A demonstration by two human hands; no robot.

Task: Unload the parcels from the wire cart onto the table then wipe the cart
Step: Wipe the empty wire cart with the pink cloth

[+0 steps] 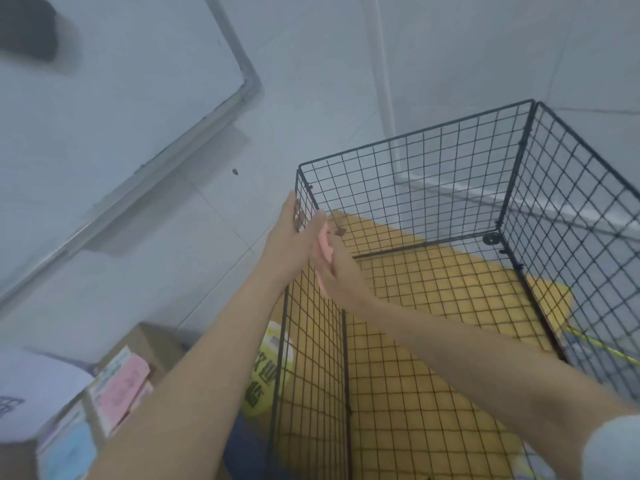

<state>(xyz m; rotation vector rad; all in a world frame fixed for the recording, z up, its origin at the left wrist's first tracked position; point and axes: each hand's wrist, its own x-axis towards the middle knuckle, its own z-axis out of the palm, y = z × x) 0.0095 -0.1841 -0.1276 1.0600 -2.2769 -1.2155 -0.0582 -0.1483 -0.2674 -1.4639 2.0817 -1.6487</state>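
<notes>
Black wire grid cart (450,202), open at the top, takes up the right half of the view, and there's nothing inside it, just the mesh floor with a yellow-orange mat (433,296) showing through underneath. Both hands are up at its near-left corner. The left hand (291,230) is wrapped around the top of the corner post, fingers curled over the wire, so it's got a firm hold on the cart. The right hand (334,268) is pressing a pink cloth (323,247) against the inside of that same corner panel, with the cloth bunched under the palm and fingers. The two hands are basically touching each other there.

Just outside the cart's left panel, low down, there's a yellow bag with dark printed characters (266,372). Further left, at the bottom corner of the frame, is a pile of parcels: a pink box with a printed label (121,386), a brown cardboard box (152,344) behind it, a white soft package (31,393) and a light blue one (65,448). Can't tell what surface they're sitting on. The floor is pale grey tile (311,81), and a white board with a grey metal frame (104,98) runs across the upper left.
</notes>
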